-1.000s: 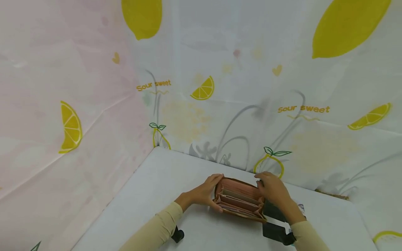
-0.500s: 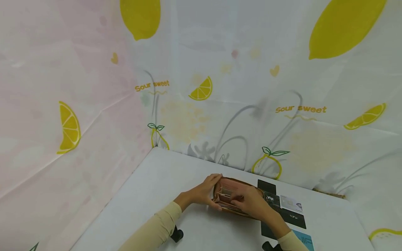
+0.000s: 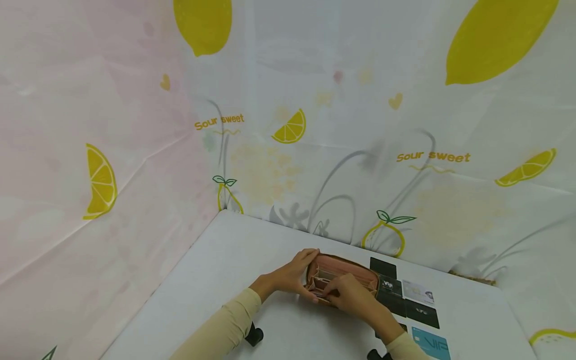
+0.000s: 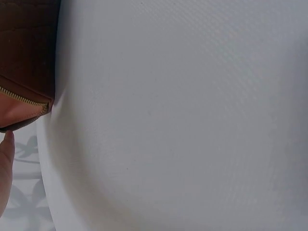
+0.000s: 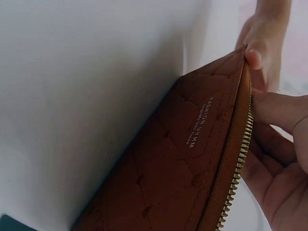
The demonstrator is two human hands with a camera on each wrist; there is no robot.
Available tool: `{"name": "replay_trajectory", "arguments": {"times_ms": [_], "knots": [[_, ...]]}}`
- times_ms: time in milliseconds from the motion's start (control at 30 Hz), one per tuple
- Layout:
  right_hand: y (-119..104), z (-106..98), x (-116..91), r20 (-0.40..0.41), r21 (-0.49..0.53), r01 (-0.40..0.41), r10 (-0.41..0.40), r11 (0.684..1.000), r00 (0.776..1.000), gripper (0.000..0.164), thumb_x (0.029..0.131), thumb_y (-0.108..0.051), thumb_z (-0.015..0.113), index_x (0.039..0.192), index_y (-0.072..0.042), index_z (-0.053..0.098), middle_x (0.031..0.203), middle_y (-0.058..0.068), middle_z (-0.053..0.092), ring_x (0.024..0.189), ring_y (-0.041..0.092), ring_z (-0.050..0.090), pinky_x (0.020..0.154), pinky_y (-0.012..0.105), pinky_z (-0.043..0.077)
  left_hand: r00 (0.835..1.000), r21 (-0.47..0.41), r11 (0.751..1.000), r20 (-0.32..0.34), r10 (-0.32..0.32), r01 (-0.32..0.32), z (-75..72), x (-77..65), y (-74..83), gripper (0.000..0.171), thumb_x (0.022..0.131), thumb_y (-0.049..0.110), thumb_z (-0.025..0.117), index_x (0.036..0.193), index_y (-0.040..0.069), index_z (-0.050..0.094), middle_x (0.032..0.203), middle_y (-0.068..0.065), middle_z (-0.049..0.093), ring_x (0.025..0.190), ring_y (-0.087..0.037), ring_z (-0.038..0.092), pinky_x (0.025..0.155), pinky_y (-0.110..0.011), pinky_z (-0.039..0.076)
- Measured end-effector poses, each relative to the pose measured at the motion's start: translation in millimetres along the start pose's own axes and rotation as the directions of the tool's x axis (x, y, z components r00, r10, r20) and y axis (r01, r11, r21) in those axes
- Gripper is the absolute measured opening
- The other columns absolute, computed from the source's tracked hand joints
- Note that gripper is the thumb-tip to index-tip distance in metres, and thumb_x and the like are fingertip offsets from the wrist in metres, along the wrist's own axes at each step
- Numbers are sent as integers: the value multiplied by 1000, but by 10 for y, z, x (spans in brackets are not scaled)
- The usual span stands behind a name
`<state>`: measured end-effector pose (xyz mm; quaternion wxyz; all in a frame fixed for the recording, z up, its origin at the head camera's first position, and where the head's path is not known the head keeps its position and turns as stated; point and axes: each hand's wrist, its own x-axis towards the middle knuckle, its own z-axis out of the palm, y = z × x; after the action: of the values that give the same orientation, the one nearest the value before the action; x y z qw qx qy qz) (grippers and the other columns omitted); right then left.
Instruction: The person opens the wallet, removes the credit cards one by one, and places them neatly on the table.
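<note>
A brown quilted zip-around wallet (image 3: 330, 262) with a pink lining and several inner pockets stands unzipped on the white table. My left hand (image 3: 290, 275) grips its left end, thumb on the near side and fingers behind. The right hand (image 3: 353, 296) reaches into the opening, its thumb and fingertips down among the pockets. In the right wrist view, the wallet's outer face (image 5: 168, 159) shows gold lettering, and the right hand (image 5: 284, 159) is curled by the zip edge. Whatever lies between its fingertips is hidden. Only a corner of the wallet (image 4: 29, 43) appears in the left wrist view.
Right of the wallet lie several cards: black ones such as the one at the far side (image 3: 383, 267), a white one (image 3: 417, 291) and a blue VIP card (image 3: 431, 342). A lemon-print backdrop (image 3: 342, 175) rises along the table's (image 3: 252, 240) back and left edges.
My right hand has moved left from the wallet's right end into its pockets, then shifted slightly nearer the left front. More of the cards show. The left hand keeps its hold on the wallet.
</note>
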<state>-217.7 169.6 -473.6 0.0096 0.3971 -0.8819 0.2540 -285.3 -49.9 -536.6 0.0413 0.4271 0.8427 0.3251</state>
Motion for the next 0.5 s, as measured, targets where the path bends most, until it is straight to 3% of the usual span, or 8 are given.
{"name": "replay_trajectory", "arguments": {"times_ms": [267,500], "knots": [[-69,35,64,53,-66,-24,27,998,998,23,74,7,73,67,-14,70,61,-13,57,56,-2,41,51,18,38,1000,2,1000,-7,19,-19,15,-14,12,128,67,48,88,155,-2,10,155,-8,18,141,-23,20,112,-37,29],[-110,48,99,27,-181,-39,45,983,999,27,77,3,73,61,-15,62,57,-14,49,52,-1,38,47,19,35,1000,-2,1000,-3,10,-10,8,-13,15,127,68,48,87,156,3,8,155,-8,18,142,-22,19,112,-36,29]]}}
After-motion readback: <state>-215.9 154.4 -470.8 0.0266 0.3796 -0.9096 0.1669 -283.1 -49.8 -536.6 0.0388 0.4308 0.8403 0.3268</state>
